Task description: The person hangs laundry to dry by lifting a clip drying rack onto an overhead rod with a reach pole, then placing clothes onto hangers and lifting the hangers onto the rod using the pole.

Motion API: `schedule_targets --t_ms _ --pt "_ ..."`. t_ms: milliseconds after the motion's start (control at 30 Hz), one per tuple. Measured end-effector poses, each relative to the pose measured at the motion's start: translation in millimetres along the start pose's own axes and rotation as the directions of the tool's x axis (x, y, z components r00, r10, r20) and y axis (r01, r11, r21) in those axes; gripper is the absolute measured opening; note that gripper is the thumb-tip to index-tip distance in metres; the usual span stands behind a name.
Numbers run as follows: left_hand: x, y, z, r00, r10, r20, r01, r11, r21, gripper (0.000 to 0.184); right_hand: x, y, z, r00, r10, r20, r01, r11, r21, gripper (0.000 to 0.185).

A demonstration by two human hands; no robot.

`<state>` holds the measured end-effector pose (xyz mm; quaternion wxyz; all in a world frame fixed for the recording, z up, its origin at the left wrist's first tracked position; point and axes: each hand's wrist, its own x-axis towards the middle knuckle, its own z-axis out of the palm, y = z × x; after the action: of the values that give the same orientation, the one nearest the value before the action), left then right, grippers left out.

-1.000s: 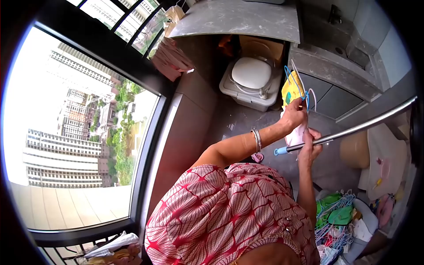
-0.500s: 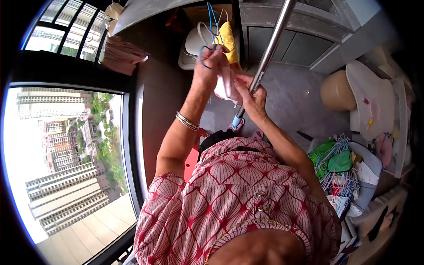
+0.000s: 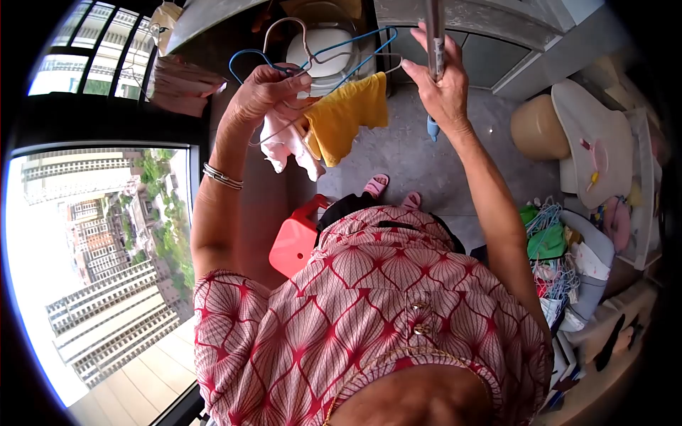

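Note:
My left hand is closed around several thin hangers, among them a blue hanger and a pale one. A yellow garment and a pale pink garment hang from them below the hand. On the right, a metal pole with a blue lower tip is held loosely by my right hand. The fingers there are partly stretched, and the thumb reaches toward the end of a pale hanger. Part of the grip on the pole is hidden.
A red stool stands beside my legs. At the right, a grey bin holds a tangle of hangers and green cloth, near a beige stool. A large window is on the left; pinkish cloth hangs above it.
My hands have moved apart: the left went left with the hangers and garments, the right went up and right with the pole. The garments now hang spread out, and the pole stands more upright.

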<state>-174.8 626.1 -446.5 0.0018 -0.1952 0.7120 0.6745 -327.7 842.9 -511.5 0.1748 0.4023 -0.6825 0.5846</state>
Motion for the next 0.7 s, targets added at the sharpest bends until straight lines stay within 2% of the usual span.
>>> schedule_targets --t_ms 33,67,100,167,200,233,300,333,367,400,433,467,500,533,567,600,633,700 --pt "-2 1 2 1.0 -0.008 0.018 0.009 0.998 -0.067 0.016 7 -1 3 0.999 -0.038 0.039 0.037 0.999 0.009 0.028" --pt "2 3 -6 0.992 -0.009 0.123 0.008 1.0 0.012 0.013 13 -2 6 0.995 -0.089 0.047 0.088 0.996 0.024 0.03" --pt "3 2 -10 0.994 -0.009 0.112 0.009 1.0 0.001 0.013 20 -3 8 0.994 -0.094 0.061 0.092 0.995 0.03 0.03" --pt "-7 8 -14 0.987 0.03 0.159 -0.032 0.999 0.012 0.014 25 -9 15 0.966 -0.223 0.131 0.234 0.969 -0.076 0.032" --pt "-14 12 -15 0.989 0.025 0.148 -0.028 0.999 0.021 0.015 29 0 19 0.949 -0.281 0.141 0.288 0.957 -0.031 0.03" --pt "-21 13 -15 0.991 0.061 0.117 -0.067 0.997 0.048 0.016 32 4 23 0.924 -0.363 0.121 0.372 0.926 -0.062 0.03" --pt "-40 21 -15 0.996 0.077 0.046 -0.086 0.963 0.256 0.017 35 0 28 0.942 -0.248 0.228 0.241 0.969 0.058 0.025" --pt "-41 9 -21 0.985 0.169 0.018 -0.168 0.952 0.256 0.02 36 -8 32 0.931 -0.112 0.348 0.063 0.987 0.149 0.024" --pt "-40 -13 -36 0.874 0.476 0.097 -0.441 0.694 0.569 0.029 39 -7 36 0.866 -0.087 0.493 0.03 0.992 0.123 0.02" --pt "-44 -22 -38 0.883 0.469 -0.007 -0.371 0.708 0.601 0.031 37 -16 42 0.832 -0.072 0.55 -0.097 0.957 0.273 0.02" --pt "-47 -29 -37 0.883 0.456 -0.11 -0.297 0.726 0.621 0.033 38 -13 56 0.769 -0.011 0.639 -0.187 0.952 0.242 0.021" --pt "-69 -12 -18 0.909 0.265 -0.323 -0.064 0.852 0.519 0.029 32 -8 64 0.718 -0.02 0.696 -0.247 0.927 0.281 0.021" --pt "-80 -17 -17 0.874 0.331 -0.357 -0.069 0.81 0.582 0.03 28 3 76 0.647 -0.018 0.762 -0.345 0.885 0.314 0.02" --pt "-84 -37 -22 0.808 0.471 -0.355 -0.171 0.763 0.623 0.03 21 11 87 0.61 -0.069 0.79 -0.387 0.844 0.372 0.021" --pt "-86 -56 -26 0.701 0.605 -0.377 -0.205 0.678 0.706 0.031 20 7 97 0.586 -0.05 0.809 -0.367 0.873 0.32 0.019" --pt "-100 -59 -25 0.663 0.597 -0.452 -0.156 0.7 0.696 0.03 15 0 113 0.593 -0.045 0.804 -0.431 0.826 0.364 0.014" --pt "-116 -60 -24 0.639 0.562 -0.526 -0.041 0.707 0.706 0.029 18 -10 125 0.564 -0.101 0.82 -0.408 0.829 0.383 0.009" --pt "-141 -45 12 0.52 0.608 -0.6 0.02 0.694 0.72 0.026 26 -29 112 0.556 -0.265 0.788 -0.436 0.713 0.548 0.007"
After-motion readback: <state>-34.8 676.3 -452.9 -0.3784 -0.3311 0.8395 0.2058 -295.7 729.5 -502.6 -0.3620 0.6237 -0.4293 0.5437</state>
